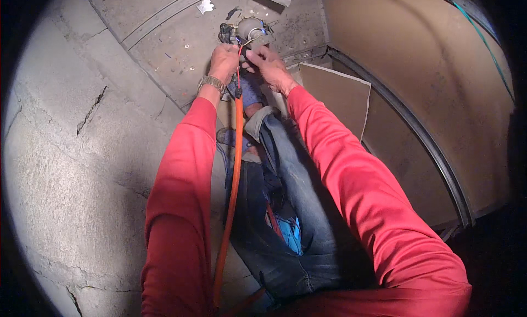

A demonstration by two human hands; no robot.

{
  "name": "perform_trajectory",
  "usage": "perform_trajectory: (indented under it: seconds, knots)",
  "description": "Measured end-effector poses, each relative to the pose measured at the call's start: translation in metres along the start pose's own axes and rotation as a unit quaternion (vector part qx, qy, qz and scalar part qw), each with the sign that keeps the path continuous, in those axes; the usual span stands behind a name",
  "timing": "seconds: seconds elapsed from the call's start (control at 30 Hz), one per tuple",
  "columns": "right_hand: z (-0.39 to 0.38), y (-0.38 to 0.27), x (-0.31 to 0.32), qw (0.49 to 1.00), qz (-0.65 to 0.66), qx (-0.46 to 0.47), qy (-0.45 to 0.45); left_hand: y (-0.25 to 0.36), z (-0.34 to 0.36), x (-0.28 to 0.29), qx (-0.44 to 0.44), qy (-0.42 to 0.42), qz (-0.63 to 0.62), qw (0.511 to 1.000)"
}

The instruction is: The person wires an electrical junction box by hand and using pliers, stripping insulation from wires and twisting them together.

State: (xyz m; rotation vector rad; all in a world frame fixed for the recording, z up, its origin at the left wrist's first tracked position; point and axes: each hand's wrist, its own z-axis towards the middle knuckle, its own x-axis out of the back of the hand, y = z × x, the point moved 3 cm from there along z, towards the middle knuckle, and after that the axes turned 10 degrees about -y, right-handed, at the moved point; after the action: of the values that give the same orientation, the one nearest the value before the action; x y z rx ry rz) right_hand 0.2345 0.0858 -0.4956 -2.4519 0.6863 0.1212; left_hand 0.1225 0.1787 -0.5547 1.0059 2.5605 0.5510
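Red wires (238, 78) rise from the dark end of an orange conduit (236, 158), up between both hands. Left hand (224, 64): fingers bunched against them. Right hand (268, 67): fingers curled just beside. Can't tell from here whether either pinches. Rounded grey object (250, 27) just beyond.

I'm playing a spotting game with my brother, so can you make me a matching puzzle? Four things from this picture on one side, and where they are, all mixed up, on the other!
Things
1. Orange tube
2. Watch
3. Green cord
4. Thin red wire

Places
A. Around the wrist, just behind the left hand
B. Between the two hands, above the tube's dark end
C. Running down between the red sleeves
D. Near the picture's upper right edge

Right pairs: 1-C, 2-A, 3-D, 4-B
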Motion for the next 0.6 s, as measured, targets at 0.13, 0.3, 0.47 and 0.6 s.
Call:
perform_trajectory:
  seconds: [0.13, 0.3, 0.47, 0.6]
  knots:
    - [-0.003, -0.004, -0.010, 0.995, 0.103, -0.013, -0.012, -0.009, 0.008, 0.014, -0.051, 0.041, 0.100, 0.993]
    - [-0.014, -0.005, -0.008, 0.967, 0.252, -0.032, 0.003, -0.002, 0.004, 0.006, -0.011, 0.049, 0.047, 0.998]
    - [-0.015, -0.009, -0.007, 0.974, 0.226, -0.030, -0.002, 0.018, -0.012, 0.003, -0.055, -0.006, -0.038, 0.998]
    - [-0.019, -0.015, 0.001, 0.983, 0.179, -0.027, 0.008, 0.038, -0.029, -0.002, -0.078, -0.045, -0.086, 0.992]
